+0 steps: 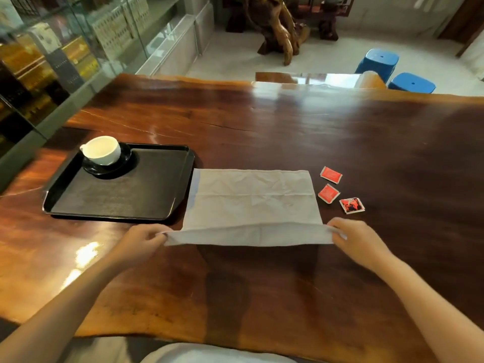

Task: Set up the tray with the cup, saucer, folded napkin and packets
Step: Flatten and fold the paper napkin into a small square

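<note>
A pale grey napkin [251, 197] lies spread on the wooden table, right of a black tray [117, 203]. My left hand [142, 239] pinches its near left corner and my right hand [356, 239] pinches its near right corner; the near edge is lifted off the table. A white cup [103, 150] stands on a black saucer [125, 158] in the tray's far left corner. Three red packets [331, 175] [328, 193] [351, 205] lie on the table just right of the napkin.
The dark wooden table [288, 127] stretches far back and to the right. Glass display cabinets [52, 61] line the left side. Two blue stools [379, 61] and a carved wooden root piece [277, 30] stand beyond the table's far edge.
</note>
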`<state>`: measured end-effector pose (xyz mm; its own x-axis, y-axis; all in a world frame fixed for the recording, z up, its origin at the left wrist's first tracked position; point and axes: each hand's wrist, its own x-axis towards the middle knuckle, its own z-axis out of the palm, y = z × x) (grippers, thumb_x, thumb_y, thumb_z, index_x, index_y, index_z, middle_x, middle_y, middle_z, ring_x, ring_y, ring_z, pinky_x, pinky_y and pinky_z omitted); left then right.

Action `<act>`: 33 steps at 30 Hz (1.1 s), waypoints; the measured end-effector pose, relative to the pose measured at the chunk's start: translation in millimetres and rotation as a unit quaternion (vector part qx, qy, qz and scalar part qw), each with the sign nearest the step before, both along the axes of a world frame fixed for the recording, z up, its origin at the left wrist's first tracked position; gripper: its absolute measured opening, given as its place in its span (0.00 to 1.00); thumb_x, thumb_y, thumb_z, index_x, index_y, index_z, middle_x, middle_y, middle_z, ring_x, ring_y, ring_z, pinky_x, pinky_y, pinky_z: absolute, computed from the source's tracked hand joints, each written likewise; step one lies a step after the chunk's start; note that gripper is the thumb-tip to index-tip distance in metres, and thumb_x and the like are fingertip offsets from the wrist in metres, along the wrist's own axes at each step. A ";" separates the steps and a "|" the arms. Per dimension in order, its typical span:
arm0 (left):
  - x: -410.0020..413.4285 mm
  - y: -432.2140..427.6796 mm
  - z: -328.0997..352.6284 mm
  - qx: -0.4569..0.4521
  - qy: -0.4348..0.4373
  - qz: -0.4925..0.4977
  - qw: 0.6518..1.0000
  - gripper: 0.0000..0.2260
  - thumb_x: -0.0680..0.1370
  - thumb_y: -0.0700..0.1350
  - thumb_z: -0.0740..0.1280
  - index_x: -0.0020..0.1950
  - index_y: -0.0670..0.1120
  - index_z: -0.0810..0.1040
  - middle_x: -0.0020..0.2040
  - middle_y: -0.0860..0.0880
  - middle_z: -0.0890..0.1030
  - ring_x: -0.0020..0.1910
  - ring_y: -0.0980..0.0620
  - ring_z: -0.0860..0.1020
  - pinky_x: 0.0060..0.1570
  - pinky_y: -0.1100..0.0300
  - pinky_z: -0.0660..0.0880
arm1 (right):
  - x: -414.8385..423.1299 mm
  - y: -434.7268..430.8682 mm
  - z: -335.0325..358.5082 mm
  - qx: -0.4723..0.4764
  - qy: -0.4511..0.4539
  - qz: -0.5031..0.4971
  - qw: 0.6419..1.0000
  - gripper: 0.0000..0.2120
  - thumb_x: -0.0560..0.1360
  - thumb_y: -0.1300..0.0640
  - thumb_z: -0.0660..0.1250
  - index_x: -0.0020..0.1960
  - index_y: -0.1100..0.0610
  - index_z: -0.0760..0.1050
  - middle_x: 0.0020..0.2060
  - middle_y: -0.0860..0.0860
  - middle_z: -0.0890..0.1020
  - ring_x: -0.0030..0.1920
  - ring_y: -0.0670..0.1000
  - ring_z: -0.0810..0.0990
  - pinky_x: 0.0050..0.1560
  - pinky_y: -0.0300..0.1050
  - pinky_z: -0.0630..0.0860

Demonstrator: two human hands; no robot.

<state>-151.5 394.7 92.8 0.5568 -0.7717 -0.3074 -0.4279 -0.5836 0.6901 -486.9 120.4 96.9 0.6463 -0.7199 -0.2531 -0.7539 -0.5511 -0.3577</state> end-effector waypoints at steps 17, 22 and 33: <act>84.3 -144.0 -19.8 -0.029 0.166 0.246 0.954 0.05 0.78 0.37 0.62 0.45 0.39 0.77 0.52 0.43 0.74 0.49 0.44 0.76 0.28 0.61 0.79 | 107.7 -110.7 -9.7 0.099 -0.161 -0.195 0.962 0.07 0.74 0.58 0.65 0.39 0.58 0.79 0.35 0.54 0.79 0.39 0.53 0.75 0.37 0.45 0.69; 108.3 -180.0 -49.0 0.005 0.148 0.223 0.964 0.09 0.77 0.41 0.62 0.43 0.40 0.80 0.48 0.43 0.78 0.47 0.40 0.80 0.46 0.47 0.81 | 134.9 -133.8 -32.3 0.095 -0.112 -0.199 0.969 0.08 0.74 0.60 0.63 0.43 0.62 0.79 0.34 0.53 0.77 0.39 0.53 0.73 0.34 0.42 0.66; -4.1 -163.7 -154.7 0.014 -0.201 -0.132 0.970 0.22 0.80 0.46 0.54 0.74 0.47 0.60 0.76 0.46 0.60 0.74 0.46 0.59 0.74 0.50 0.48 | 228.9 -18.0 -134.8 -0.070 -0.060 0.019 0.996 0.24 0.79 0.51 0.49 0.72 0.59 0.62 0.73 0.56 0.65 0.74 0.58 0.61 0.75 0.53 0.51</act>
<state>-155.6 231.0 -62.0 0.4200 -0.8983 -0.1290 -0.7970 -0.4331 0.4210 -258.0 102.4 -37.8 0.6939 -0.7166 -0.0706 -0.6873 -0.6298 -0.3620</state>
